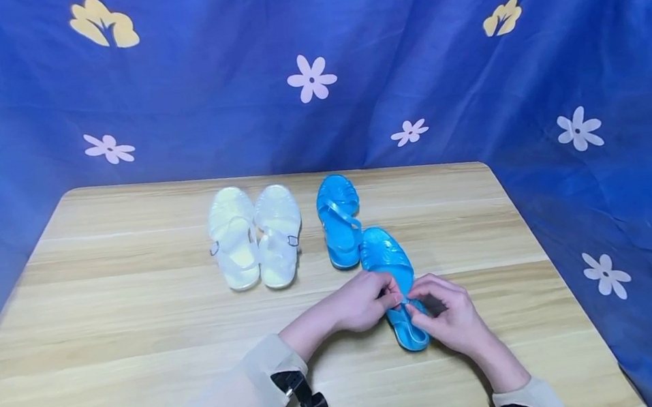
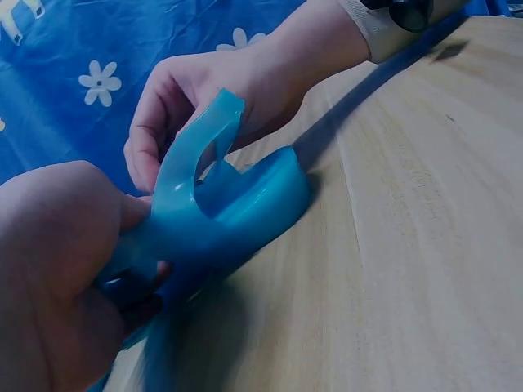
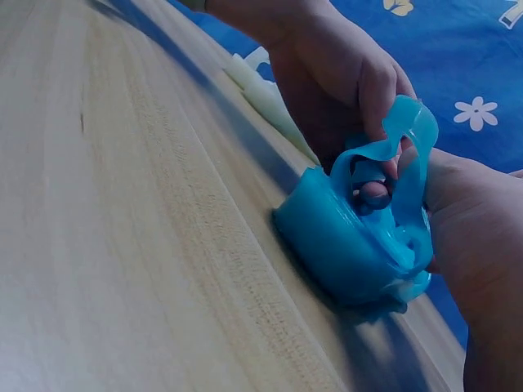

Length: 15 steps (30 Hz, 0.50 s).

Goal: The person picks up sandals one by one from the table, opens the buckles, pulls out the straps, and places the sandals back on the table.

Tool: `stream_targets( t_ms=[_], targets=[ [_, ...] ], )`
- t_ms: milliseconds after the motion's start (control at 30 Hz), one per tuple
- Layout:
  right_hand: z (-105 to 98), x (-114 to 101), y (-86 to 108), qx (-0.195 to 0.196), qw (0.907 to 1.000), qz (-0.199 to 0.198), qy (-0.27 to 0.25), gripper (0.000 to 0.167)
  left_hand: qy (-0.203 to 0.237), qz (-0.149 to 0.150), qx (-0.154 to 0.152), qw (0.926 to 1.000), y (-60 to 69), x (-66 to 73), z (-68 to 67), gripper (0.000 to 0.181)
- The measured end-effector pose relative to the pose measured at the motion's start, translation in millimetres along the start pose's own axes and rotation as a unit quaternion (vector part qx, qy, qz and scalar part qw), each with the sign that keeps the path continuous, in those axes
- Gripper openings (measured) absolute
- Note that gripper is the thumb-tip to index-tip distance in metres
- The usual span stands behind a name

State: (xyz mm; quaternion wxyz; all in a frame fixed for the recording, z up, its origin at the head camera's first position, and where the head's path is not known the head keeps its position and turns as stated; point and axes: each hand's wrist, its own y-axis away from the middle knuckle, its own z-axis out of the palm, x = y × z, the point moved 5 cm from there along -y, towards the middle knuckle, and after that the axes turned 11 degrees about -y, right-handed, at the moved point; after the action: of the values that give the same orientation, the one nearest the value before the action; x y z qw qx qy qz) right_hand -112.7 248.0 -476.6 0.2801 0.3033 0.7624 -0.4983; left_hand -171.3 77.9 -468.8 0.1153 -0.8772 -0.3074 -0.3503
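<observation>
A blue jelly sandal (image 1: 386, 250) lies toe-away on the table, between my two hands. From its left side, my left hand (image 1: 368, 300) pinches the sandal's strap between thumb and curled fingers. On the right, my right hand (image 1: 451, 316) pinches the strap near the same spot, its fingertips close to the left ones. The heel strap (image 3: 413, 122) stands up in a loop above the heel in the right wrist view. Fingers hide the strap's fastening. Touching this sandal's upper left is a second blue sandal (image 1: 337, 192), with its strap lying across it.
Two whitish sandals, the left one (image 1: 230, 206) and the right one (image 1: 276, 203), lie side by side left of the blue ones, with small metal buckles. The wooden table (image 1: 130, 312) ends before a blue flowered curtain (image 1: 210, 74) at the back and sides.
</observation>
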Motion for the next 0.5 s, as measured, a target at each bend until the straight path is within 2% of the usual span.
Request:
stream_targets(
  t_ms=[267, 500],
  targets=[
    [-2.7, 2.0, 0.9, 0.011, 0.9994, -0.032, -0.007, 0.035, 0.021, -0.014, 0.003, 0.9997, 1.6, -1.8, 2.2, 0.018],
    [-2.0, 4.4, -0.5, 0.006, 0.9998, -0.020, -0.006, 0.034, 0.040, -0.009, 0.004, 0.9991, 4.4, -3.5, -0.2, 0.018]
  ],
)
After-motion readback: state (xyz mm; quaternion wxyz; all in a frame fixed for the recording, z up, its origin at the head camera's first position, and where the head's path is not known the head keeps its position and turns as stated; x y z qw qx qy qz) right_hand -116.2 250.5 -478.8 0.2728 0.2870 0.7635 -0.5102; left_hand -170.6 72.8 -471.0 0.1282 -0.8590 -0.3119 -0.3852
